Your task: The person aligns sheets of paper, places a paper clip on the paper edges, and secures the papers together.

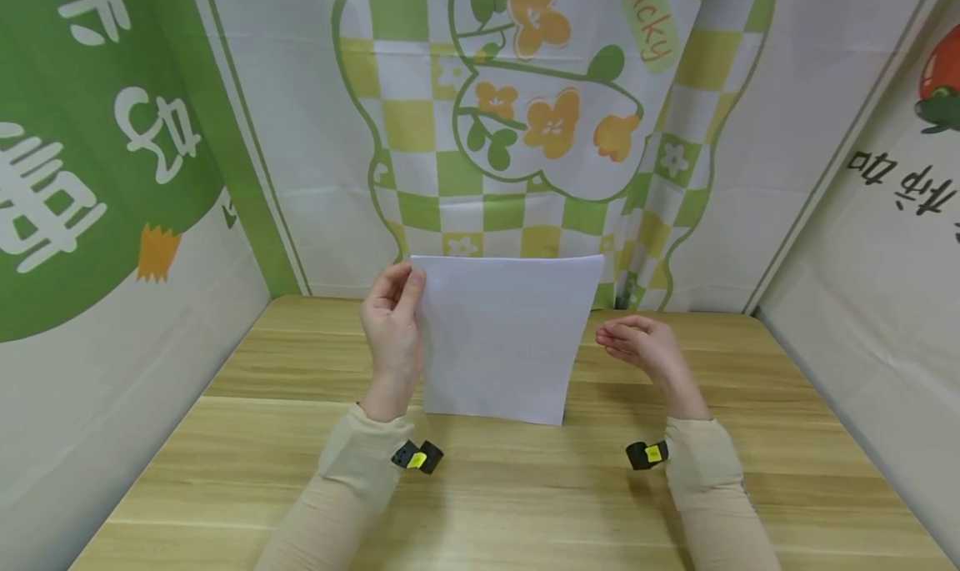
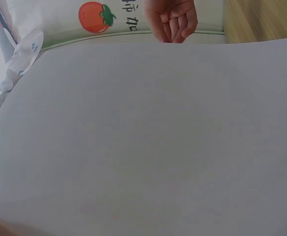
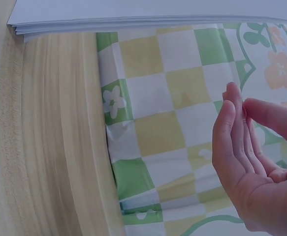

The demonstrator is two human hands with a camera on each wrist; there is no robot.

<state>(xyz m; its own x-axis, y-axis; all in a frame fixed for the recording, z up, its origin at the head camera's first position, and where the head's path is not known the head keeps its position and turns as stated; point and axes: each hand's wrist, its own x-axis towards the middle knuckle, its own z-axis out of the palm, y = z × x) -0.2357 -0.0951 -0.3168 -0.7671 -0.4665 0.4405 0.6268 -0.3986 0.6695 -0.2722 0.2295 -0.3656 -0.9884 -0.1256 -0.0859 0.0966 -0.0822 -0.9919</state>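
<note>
White paper stack (image 1: 506, 338) | blank, upright (layered edges uneven) | in left fingers (image 1: 410, 293)

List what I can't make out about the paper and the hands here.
Head view: the far side of the paper, turned away from the camera.
Left wrist view: most of the left hand, cut off at the lower left; the right hand's wrist, cut off by the top edge.
Right wrist view: the number of sheets, their edges too thin and close to count.

A checkered cloth (image 1: 525, 212) hangs behind a wooden table (image 1: 525, 504).
</note>
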